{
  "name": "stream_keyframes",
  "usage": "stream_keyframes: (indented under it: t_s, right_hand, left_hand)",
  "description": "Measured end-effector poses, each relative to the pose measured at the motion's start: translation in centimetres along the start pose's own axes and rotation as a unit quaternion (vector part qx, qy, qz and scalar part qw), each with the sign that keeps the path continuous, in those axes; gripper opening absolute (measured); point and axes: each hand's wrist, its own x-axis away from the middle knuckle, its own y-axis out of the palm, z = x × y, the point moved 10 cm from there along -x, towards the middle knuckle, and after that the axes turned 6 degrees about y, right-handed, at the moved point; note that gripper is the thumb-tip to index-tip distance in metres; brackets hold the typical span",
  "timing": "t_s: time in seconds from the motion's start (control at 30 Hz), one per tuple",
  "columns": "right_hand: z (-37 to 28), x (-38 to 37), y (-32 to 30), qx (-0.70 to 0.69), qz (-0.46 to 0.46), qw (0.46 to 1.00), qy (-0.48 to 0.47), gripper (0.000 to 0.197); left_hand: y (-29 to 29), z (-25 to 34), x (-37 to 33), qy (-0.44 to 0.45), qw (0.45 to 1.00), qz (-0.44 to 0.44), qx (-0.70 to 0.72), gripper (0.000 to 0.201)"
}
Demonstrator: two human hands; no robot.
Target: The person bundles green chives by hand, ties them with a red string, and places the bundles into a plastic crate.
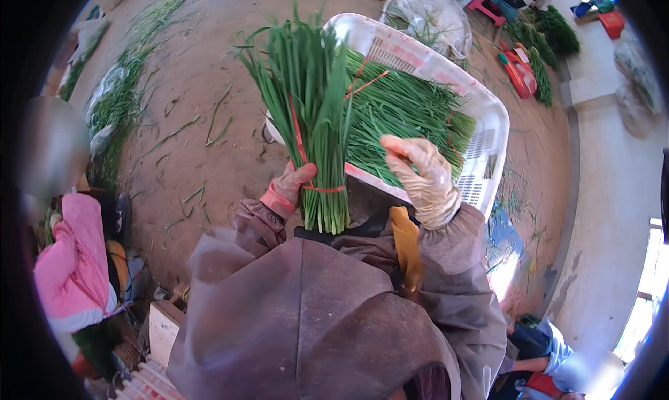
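Observation:
A bunch of garlic chives (310, 114) stands upright in front of me, cut pale stems down and leaf tips up. Red ties go around it, one across near the stem ends and another running up along the leaves. My left hand (289, 185) is closed around its lower left side, with the thumb across the front. My right hand (423, 179), in a worn pale glove with bare reddish fingertips, hovers right of the bunch at the near rim of a white crate (496, 132). Its fingers are loosely curled and apart, and I see nothing in them. More chives (404, 118) lie in the crate.
Beyond the crate stands a clear plastic bag (432, 20). Loose chives (129, 79) lie along the floor at left. A person in pink (80, 260) sits lower left, another person (550, 358) lower right. A red container (518, 72) stands by the right wall.

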Motion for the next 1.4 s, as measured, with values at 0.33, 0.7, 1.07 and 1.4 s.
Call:
stream_keyframes:
  t_s: [0.33, 0.7, 1.07, 1.4]
  right_hand:
    - [-1.5, -5.9, 2.2, -0.155, -0.036, 0.985, 0.067, 0.050]
    - [-1.0, -5.2, 2.1, 0.269, -0.014, 0.961, -0.052, 0.025]
    - [15.1, 9.1, -14.7, -0.477, 0.116, 0.806, 0.330, 0.046]
    - [15.2, 14.7, 0.5, -0.417, 0.112, 0.807, 0.403, 0.083]
  left_hand:
    - [5.9, -3.6, -0.1, -0.077, 0.993, -0.079, -0.051, 0.065]
    - [6.6, -4.4, -0.7, -0.080, 0.986, -0.118, -0.086, 0.063]
    - [7.8, -3.2, -1.9, -0.088, 0.994, -0.067, -0.008, 0.048]
    - [19.9, -4.3, -5.7, 0.061, 0.891, -0.237, -0.383, 0.097]
